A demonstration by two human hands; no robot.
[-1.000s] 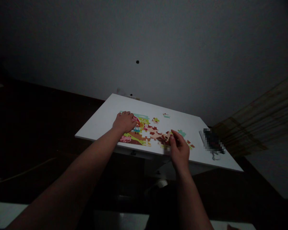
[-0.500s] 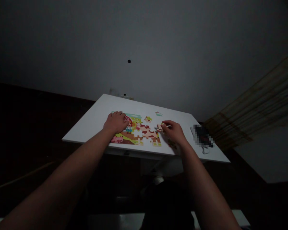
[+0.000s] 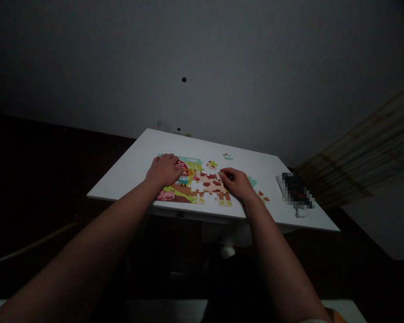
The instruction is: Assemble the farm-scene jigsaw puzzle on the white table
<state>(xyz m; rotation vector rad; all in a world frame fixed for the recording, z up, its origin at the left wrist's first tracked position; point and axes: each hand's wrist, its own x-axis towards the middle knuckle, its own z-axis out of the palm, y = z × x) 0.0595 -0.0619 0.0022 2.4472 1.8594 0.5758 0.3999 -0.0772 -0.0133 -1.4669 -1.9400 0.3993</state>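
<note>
A partly built colourful jigsaw puzzle (image 3: 197, 185) lies on a small white table (image 3: 131, 166). My left hand (image 3: 164, 169) rests flat on the puzzle's left part, fingers stretched over it. My right hand (image 3: 236, 183) presses on the puzzle's right edge, its fingers curled down over a piece I can barely see. Loose pieces lie near it: one (image 3: 212, 164) behind the puzzle, one (image 3: 227, 156) further back, a teal one (image 3: 252, 181) and red-brown ones (image 3: 263, 196) to the right.
A blurred dark object (image 3: 296, 190) lies at the table's right end beside a small white thing (image 3: 301, 212). A grey wall rises behind the table. A curtain (image 3: 366, 157) hangs at the right. The floor around is dark.
My right hand moved from the front right loose pieces, carried a piece up and left, and now presses at the puzzle's right edge. The left hand stayed on the puzzle.
</note>
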